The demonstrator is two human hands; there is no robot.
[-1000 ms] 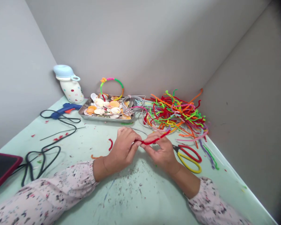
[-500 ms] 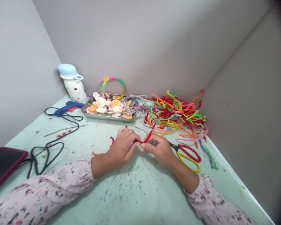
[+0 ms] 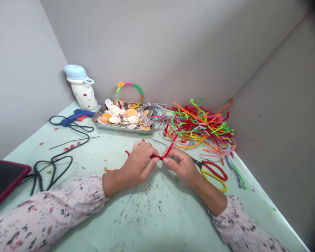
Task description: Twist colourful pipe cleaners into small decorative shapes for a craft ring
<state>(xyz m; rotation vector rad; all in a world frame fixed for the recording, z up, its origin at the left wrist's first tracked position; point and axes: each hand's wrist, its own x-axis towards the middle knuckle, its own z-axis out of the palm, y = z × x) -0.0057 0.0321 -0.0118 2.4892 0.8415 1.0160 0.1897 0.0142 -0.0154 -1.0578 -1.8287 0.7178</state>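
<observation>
Between my fingertips, above the middle of the table, is a red pipe cleaner; one end sticks up and to the right past my right fingers. My left hand pinches it from the left, thumb and forefinger closed together. From the other side my right hand pinches it too, a short gap from the left fingertips. Part of the pipe cleaner is hidden behind my fingers. Scissors with one red and one yellow handle lie beside my right hand, their blades partly covered by it.
A heap of coloured pipe cleaners lies at the back right. Behind my left hand stands a metal tray of seashells, with a colourful ring and coiled grey wire. Leftward are a bottle, a blue glue gun, black cord and a phone.
My fingertips have drawn slightly apart, and more of the red pipe cleaner shows between them. The whole view has shifted a little.
</observation>
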